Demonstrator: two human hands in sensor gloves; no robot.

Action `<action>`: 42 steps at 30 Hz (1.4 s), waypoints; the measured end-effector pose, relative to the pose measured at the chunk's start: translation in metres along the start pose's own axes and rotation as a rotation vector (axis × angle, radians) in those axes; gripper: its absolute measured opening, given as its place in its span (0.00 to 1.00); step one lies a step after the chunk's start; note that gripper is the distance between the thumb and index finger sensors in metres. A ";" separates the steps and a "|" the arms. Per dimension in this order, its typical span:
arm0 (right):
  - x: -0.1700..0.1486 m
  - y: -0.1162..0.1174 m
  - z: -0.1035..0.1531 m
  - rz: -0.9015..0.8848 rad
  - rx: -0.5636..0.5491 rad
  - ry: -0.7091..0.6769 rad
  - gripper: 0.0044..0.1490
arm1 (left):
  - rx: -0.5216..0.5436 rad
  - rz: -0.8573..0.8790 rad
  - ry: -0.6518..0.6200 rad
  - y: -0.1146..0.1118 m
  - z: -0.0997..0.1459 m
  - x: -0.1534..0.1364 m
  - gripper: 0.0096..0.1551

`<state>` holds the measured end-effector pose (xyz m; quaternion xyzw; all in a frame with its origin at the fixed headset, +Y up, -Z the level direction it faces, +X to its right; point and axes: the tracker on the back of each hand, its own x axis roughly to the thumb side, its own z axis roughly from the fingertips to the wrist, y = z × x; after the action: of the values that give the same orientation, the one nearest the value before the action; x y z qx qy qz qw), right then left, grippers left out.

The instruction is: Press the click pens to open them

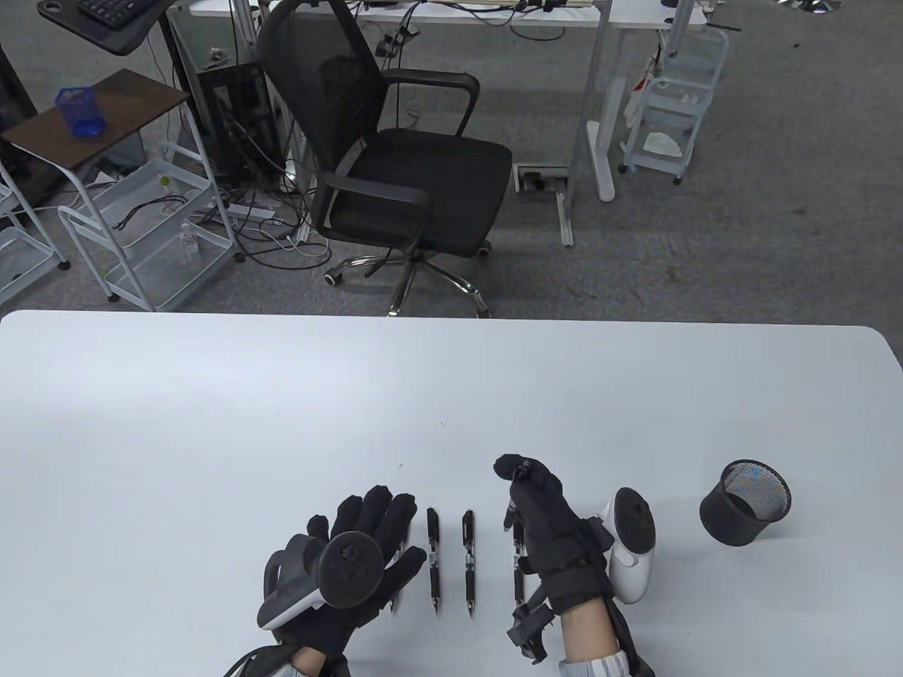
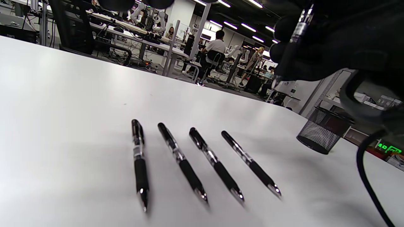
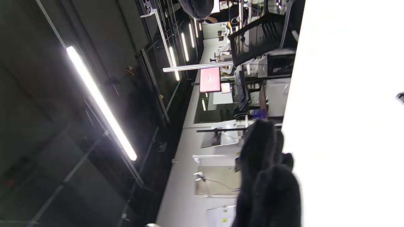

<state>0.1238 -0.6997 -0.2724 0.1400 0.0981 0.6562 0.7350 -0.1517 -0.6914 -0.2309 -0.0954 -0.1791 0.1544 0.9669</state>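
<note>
Four black click pens lie side by side on the white table point(image 1: 211, 437), tips toward me, seen plainly in the left wrist view point(image 2: 181, 164). In the table view two lie bare point(image 1: 432, 557), point(image 1: 468, 560). One is partly under my left hand point(image 1: 367, 515), which is open and flat, fingers spread, holding nothing. Another point(image 1: 518, 571) is partly hidden by my right hand point(image 1: 522, 493). My right hand grips a fifth pen point(image 2: 300, 25) in its fist above the table, tip down, thumb raised by its top end.
A black mesh pen cup point(image 1: 744, 502) stands right of my right hand; it also shows in the left wrist view point(image 2: 318, 132). A black office chair point(image 1: 395, 176) stands beyond the table's far edge. The right wrist view is turned sideways and shows gloved fingers point(image 3: 268, 183).
</note>
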 end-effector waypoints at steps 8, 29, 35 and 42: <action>0.003 -0.007 0.000 0.193 -0.082 0.032 0.30 | -0.002 0.002 -0.002 0.000 0.001 0.000 0.39; -0.010 -0.034 0.003 0.744 -0.388 0.197 0.32 | -0.008 0.006 -0.005 0.000 0.000 0.001 0.39; -0.029 -0.044 0.001 0.797 -0.428 0.274 0.34 | -0.006 0.011 -0.004 0.001 0.000 0.000 0.39; -0.050 -0.055 -0.001 0.864 -0.434 0.371 0.35 | -0.007 0.010 -0.007 0.001 0.000 0.001 0.39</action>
<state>0.1685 -0.7548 -0.2937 -0.1065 0.0216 0.9189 0.3793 -0.1514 -0.6903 -0.2311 -0.0992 -0.1824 0.1589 0.9652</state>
